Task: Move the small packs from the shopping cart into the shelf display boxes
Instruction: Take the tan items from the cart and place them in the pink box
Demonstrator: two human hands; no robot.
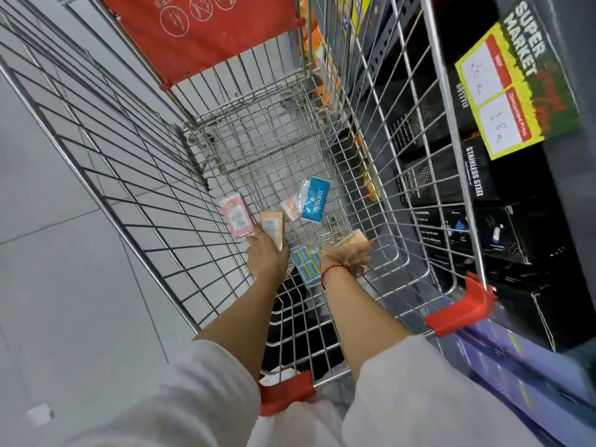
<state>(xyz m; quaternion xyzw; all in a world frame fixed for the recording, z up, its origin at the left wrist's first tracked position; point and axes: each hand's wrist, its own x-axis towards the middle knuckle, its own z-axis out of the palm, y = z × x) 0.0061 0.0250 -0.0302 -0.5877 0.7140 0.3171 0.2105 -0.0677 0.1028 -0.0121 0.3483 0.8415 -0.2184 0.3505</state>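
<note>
Both my arms reach down into the wire shopping cart [380, 175]. Several small packs lie on its floor: a pink pack [233, 214], an orange pack [272, 225], a blue pack [314, 198] over a pale pink one [289, 206], and a light-blue pack [304, 264] between my wrists. My left hand [264, 254] rests fingers-down on the orange pack's near end. My right hand [346, 253] is closed around another orange pack [353, 238] near the cart's right wall. No shelf display boxes show clearly.
Dark shelving with black stainless-steel product boxes [477, 175] and a yellow price sign [516, 88] stands close on the right. The cart has a red child-seat flap [206, 33] at its far end and red corner guards [458, 314]. Grey tiled floor [48, 253] lies to the left.
</note>
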